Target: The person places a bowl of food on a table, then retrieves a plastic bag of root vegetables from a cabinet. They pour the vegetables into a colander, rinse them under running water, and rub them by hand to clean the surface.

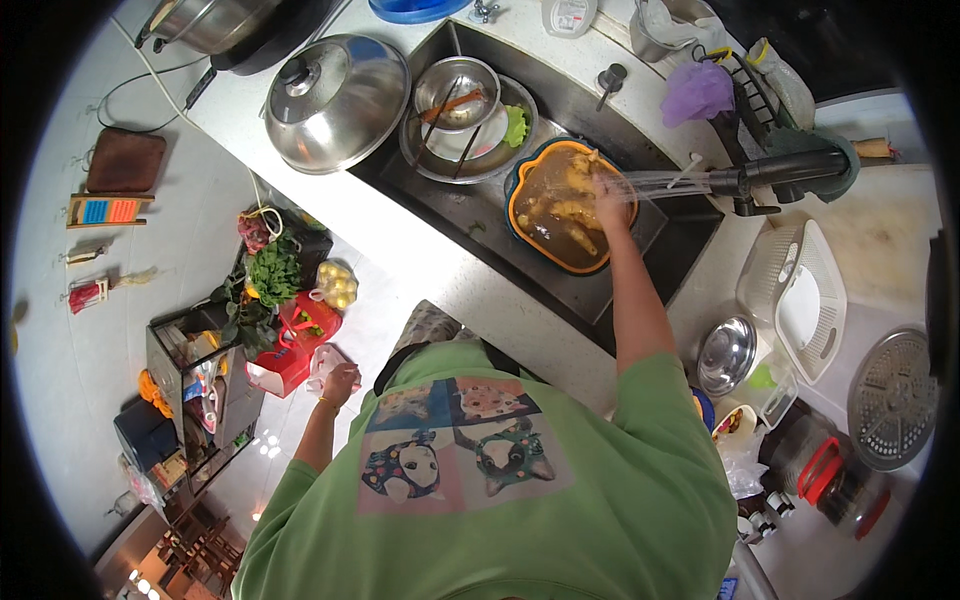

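My right hand [611, 201] reaches into an orange-rimmed plastic basin [516, 225] in the sink. Murky brown water fills the basin, and yellowish pieces of meat [577, 234] that look like chicken lie in it. A black faucet [726, 182] sprays water across my right hand, which is blurred; its grip on a piece cannot be made out. My left hand [341, 382] hangs low at my side, away from the counter, with its fingers partly curled. Behind it in the picture is a pale plastic bag [324, 361]; contact between them is unclear.
Left of the basin, a metal bowl [459, 69] and chopsticks rest over a plate in a larger steel basin [525, 97]. A domed steel lid [337, 112] sits on the counter [480, 277]. White baskets [814, 307] stand at right. Red bags [281, 367] and greens [276, 274] are at lower left.
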A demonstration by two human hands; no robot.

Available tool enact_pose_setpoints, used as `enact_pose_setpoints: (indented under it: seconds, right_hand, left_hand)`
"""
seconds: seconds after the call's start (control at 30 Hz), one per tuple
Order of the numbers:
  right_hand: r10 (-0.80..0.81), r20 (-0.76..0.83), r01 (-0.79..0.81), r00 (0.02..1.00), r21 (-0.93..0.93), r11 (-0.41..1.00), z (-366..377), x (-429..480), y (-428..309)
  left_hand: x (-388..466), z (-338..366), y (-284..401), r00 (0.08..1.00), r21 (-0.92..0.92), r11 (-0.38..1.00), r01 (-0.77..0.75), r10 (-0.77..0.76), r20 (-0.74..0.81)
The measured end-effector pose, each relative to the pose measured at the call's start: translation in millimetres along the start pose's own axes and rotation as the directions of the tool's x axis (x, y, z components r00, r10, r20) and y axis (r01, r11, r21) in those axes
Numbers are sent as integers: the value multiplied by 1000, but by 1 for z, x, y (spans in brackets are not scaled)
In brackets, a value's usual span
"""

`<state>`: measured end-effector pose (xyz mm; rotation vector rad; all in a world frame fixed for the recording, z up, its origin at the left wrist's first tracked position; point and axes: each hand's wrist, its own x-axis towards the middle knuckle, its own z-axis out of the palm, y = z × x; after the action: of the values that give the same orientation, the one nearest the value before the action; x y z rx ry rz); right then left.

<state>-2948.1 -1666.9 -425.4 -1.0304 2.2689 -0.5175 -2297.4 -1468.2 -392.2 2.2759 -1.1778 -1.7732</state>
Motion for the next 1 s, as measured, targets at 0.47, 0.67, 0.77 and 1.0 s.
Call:
enact_pose_setpoints:
  seconds: [0.47,0.67,0.77,1.0]
  right_hand:
    - [152,-141,-10,978,700,714,1,-9,-4]
    - [65,500,-402,863,760,-510,-15,0,-18]
    - [-103,519,-477,849,666,-573,-18,0,-13]
    - [-353,415,-542,838,704,-460,-34,-1,-22]
  left_hand:
    - [19,3,10,938,87,937,-337,326,117]
    - [8,4,39,919,577,716,-394,284,274]
    - [2,2,49,949,546,776,-316,259,181]
    - [23,5,19,895,285,848,-446,418,159]
